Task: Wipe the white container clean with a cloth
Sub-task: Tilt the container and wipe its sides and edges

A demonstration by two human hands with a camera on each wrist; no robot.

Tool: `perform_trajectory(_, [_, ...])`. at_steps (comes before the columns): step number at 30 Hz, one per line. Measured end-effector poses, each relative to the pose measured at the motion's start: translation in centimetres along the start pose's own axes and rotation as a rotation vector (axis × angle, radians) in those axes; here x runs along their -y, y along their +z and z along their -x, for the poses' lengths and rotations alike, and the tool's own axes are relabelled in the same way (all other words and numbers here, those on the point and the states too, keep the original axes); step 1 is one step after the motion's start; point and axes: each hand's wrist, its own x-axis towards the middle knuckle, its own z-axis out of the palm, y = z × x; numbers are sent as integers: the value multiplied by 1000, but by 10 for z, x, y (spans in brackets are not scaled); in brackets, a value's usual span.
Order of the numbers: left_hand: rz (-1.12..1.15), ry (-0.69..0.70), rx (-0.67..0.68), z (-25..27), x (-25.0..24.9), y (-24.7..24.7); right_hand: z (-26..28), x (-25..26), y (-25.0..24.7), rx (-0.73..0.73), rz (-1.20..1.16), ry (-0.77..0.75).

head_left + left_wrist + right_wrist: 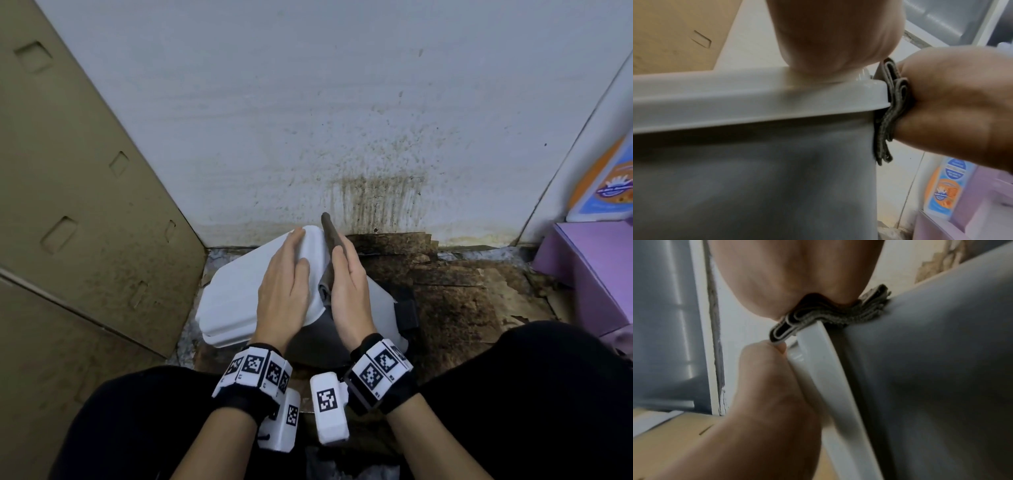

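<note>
nearest me, my left hand [286, 284] lies flat, fingers straight, on the lid of the white container [239, 294], steadying it. my right hand [346, 287] presses a folded grey cloth [891, 110] against the container's right side at the rim, fingers straight. the container sits on the stained floor [462, 291] by the wall, long axis running away to my right. i judge it light, stiff, slick plastic; best braced on top.

Wall [308, 102] close behind, cardboard [68, 205] probably crowding left
</note>
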Motion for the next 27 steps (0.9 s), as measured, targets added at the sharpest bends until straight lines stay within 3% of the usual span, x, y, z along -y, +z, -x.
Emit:
perform_trajectory(5, [149, 14, 36, 2, -14, 8, 3, 2, -13, -10, 261, -84])
perform_trajectory(10, [242, 20, 33, -1, -24, 25, 0, 5, -41, -45, 414, -57])
perform_trajectory(16, [559, -60, 5, 2, -39, 47, 4, 7, -85, -32, 621, -30])
perform_trajectory(21, [329, -1, 14, 7, -35, 50, 2, 8, -114, -83, 624, 52])
perform_trajectory(24, [96, 34, -94, 5, -25, 46, 2, 9, -130, -89, 653, 90])
perform_trajectory(27, [-94, -22, -200, 0, -7, 38, 3, 8, -143, -92, 683, 114])
